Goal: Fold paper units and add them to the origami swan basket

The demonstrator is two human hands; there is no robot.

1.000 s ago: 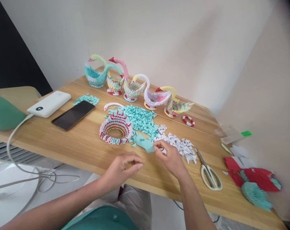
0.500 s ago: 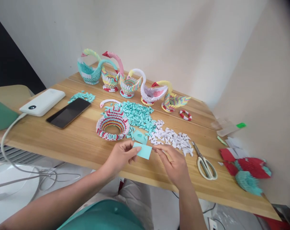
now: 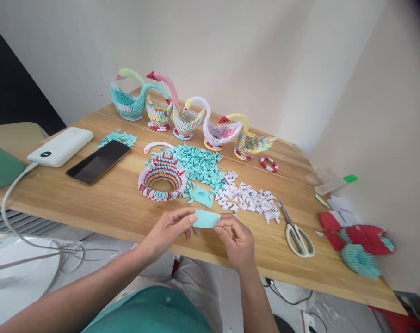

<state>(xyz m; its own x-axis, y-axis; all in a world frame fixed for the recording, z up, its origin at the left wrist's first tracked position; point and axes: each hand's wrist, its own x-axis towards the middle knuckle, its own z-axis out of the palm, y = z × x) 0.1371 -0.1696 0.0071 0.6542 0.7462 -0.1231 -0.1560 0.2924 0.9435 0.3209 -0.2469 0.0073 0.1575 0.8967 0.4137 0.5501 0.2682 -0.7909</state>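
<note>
A small turquoise paper rectangle (image 3: pixel 207 219) is held up over the table's front edge, slightly bowed. My left hand (image 3: pixel 171 230) pinches its left end between thumb and fingers. At its right end, my right hand (image 3: pixel 236 238) grips the paper the same way. Just beyond lies a turquoise paper sheet (image 3: pixel 202 197) with a small folded piece on top. Behind it spreads a heap of turquoise folded paper triangles (image 3: pixel 199 164), and to its right a pile of white folded triangles (image 3: pixel 248 196). A round red, white and turquoise folded-paper basket (image 3: pixel 162 178) stands left of the sheet.
Several paper swans (image 3: pixel 185 118) line the back of the table. Scissors (image 3: pixel 298 233) lie right of the white pile. A phone (image 3: pixel 98 162) and a cabled white power bank (image 3: pixel 60 146) rest at left. Red paper (image 3: pixel 367 240) and a turquoise spiky piece (image 3: pixel 360 261) sit far right.
My right hand has moved left and closed on the right end of the paper rectangle. The paper has turned more level and now bows slightly.
</note>
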